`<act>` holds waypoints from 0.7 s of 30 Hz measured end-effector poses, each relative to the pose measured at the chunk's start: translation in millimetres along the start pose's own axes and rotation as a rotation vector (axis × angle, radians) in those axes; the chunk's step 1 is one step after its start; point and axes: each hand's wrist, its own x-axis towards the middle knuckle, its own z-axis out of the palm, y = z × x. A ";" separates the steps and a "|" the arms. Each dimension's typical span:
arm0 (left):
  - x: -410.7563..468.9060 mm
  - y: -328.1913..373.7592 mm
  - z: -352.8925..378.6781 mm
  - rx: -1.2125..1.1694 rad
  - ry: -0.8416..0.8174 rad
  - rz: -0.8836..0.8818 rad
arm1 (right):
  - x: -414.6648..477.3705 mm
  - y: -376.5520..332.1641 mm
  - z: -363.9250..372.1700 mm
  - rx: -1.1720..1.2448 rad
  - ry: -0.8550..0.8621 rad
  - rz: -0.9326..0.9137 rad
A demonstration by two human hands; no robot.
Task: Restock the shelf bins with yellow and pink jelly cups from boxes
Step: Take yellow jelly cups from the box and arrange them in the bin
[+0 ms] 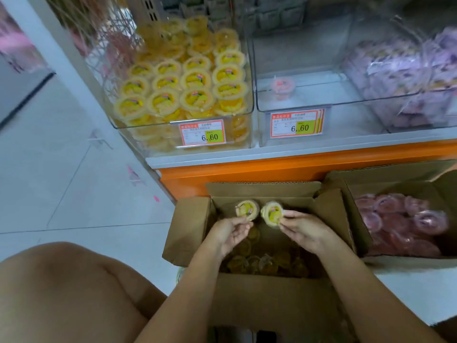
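Yellow jelly cups sit one in each grip. The left hand (230, 231) pinches a yellow cup (247, 210) at its edge with curled fingertips, and the right hand (303, 230) pinches a second yellow cup (272, 214) the same way. Each cup lies just beyond its hand's fingertips, tipped so the printed lid faces the camera. The two are side by side and almost touching.

Both hands hover over an open cardboard box (188, 226), near its far wall. More loose cups (259, 263) lie dim in the bottom of this box.

Beyond the box and above it, past an orange shelf edge (296, 167), stands the clear yellow bin (158, 124), set a little left of the box. It is already packed with rows of cups, lids up. The move to the bin would therefore run forward, upward and slightly left, and the left hand looks the nearer. The tipped cups would likely need levelling to rest on those rows.

Beyond the box and to its right, a second clear bin (321, 91) holds a single pink cup (283, 87). Just right of the box is a second carton (385, 177) full of pink cups.
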 end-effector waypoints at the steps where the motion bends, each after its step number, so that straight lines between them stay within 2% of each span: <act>1: -14.4 1.8 2.4 0.021 -0.051 0.043 | -15.4 -3.8 4.0 0.056 -0.088 -0.001; 6: -76.6 22.3 20.0 0.216 -0.272 0.251 | -65.8 -29.2 21.9 0.274 -0.380 -0.122; 9: -108.3 40.0 31.4 0.256 -0.313 0.388 | -85.7 -42.2 33.5 0.293 -0.451 -0.181; 12: -133.2 56.4 38.5 0.283 -0.349 0.465 | -106.4 -57.0 46.8 0.185 -0.442 -0.267; 15: -154.2 76.4 46.9 0.337 -0.413 0.457 | -125.9 -82.8 56.2 0.019 -0.527 -0.349; 21: -193.2 130.0 54.8 0.602 -0.469 0.382 | -148.9 -140.7 79.9 -0.313 -0.635 -0.275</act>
